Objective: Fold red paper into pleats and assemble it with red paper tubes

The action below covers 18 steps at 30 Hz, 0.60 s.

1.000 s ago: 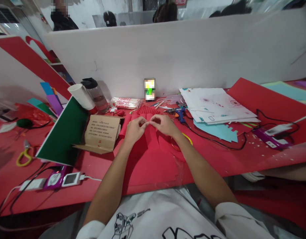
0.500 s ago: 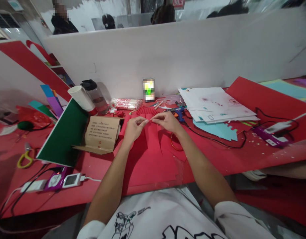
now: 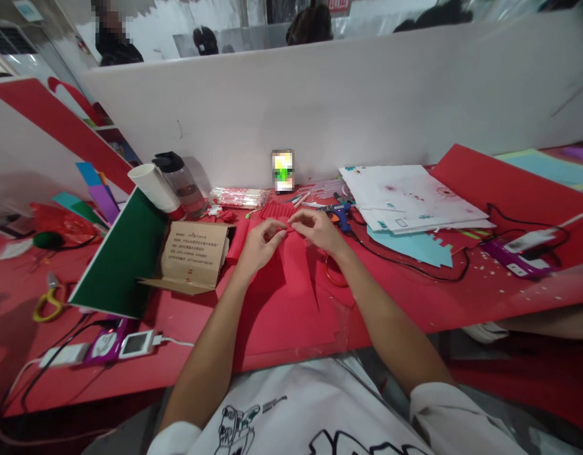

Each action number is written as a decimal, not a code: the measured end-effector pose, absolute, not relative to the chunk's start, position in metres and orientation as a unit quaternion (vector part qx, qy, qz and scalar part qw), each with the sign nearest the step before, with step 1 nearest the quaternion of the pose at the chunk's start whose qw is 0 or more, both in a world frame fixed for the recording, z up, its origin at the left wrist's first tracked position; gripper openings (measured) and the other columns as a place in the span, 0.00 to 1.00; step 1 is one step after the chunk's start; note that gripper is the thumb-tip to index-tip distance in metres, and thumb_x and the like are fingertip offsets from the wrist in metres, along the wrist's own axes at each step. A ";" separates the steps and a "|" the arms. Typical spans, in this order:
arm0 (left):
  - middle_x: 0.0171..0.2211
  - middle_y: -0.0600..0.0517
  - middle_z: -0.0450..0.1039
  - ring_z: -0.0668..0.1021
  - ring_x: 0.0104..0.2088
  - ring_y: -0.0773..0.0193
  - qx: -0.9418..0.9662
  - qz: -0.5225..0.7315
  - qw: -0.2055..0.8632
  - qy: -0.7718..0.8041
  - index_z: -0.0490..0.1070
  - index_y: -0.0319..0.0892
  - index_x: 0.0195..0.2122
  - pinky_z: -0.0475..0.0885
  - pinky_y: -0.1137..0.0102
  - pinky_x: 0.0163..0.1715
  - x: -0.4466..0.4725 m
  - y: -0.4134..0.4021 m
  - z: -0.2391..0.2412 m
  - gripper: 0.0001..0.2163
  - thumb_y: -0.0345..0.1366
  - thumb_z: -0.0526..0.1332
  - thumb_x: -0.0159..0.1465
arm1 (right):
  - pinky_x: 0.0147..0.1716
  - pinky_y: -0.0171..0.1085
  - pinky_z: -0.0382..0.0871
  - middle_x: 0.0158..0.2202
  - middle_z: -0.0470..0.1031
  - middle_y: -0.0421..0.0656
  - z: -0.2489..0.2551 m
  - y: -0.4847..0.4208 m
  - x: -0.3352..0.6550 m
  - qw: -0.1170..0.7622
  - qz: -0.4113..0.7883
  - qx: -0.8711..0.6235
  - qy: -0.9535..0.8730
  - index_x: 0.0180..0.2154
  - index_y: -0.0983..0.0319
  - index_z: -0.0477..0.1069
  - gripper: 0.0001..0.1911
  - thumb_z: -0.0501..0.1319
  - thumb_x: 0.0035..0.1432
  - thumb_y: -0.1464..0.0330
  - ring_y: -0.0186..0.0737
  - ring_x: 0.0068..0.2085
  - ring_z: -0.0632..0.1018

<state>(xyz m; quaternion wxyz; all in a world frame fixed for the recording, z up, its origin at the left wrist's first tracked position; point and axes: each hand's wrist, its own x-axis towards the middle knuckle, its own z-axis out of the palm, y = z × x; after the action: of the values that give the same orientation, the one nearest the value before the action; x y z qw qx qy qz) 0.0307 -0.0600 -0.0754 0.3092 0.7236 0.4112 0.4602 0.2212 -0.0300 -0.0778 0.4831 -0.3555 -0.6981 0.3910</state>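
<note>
- Left hand (image 3: 261, 245) and right hand (image 3: 319, 234): fingertips narrowed, nearly meeting; any grip could not be told.
- Red paper (image 3: 298, 275): lay beneath them on the table (image 3: 177, 318); its lower corner had slid frontward and rightward, suggesting ongoing adjustment.

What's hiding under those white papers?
A light blue sheet pokes out from under the white papers at their near edge. Anything they cover completely can't be seen.
</note>
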 end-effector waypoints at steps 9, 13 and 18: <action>0.25 0.54 0.73 0.73 0.26 0.67 0.666 0.494 0.368 0.422 0.77 0.41 0.38 0.67 0.72 0.28 0.027 -0.053 -0.085 0.11 0.43 0.64 0.62 | 0.38 0.38 0.71 0.34 0.78 0.42 -0.077 -0.032 0.222 0.490 0.374 -0.331 -0.714 0.38 0.61 0.76 0.09 0.64 0.60 0.62 0.38 0.36 0.77; 0.31 0.51 0.78 0.76 0.30 0.65 0.665 0.504 0.354 0.422 0.78 0.41 0.37 0.71 0.70 0.33 0.027 -0.053 -0.083 0.09 0.41 0.65 0.61 | 0.38 0.38 0.71 0.35 0.79 0.43 -0.074 -0.034 0.222 0.487 0.359 -0.325 -0.726 0.38 0.61 0.77 0.09 0.64 0.60 0.62 0.39 0.36 0.78; 0.34 0.48 0.81 0.80 0.35 0.61 0.651 0.502 0.369 0.434 0.78 0.40 0.37 0.75 0.67 0.38 0.027 -0.052 -0.084 0.11 0.43 0.66 0.60 | 0.41 0.40 0.74 0.37 0.82 0.44 -0.075 -0.033 0.221 0.473 0.363 -0.330 -0.732 0.39 0.61 0.79 0.12 0.66 0.58 0.60 0.41 0.38 0.80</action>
<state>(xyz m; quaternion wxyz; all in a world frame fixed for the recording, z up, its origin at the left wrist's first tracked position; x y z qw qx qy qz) 0.0270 -0.0521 -0.0845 0.3689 0.6513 0.4335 0.5018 0.2211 -0.0333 -0.0746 0.4734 -0.3296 -0.7317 0.3631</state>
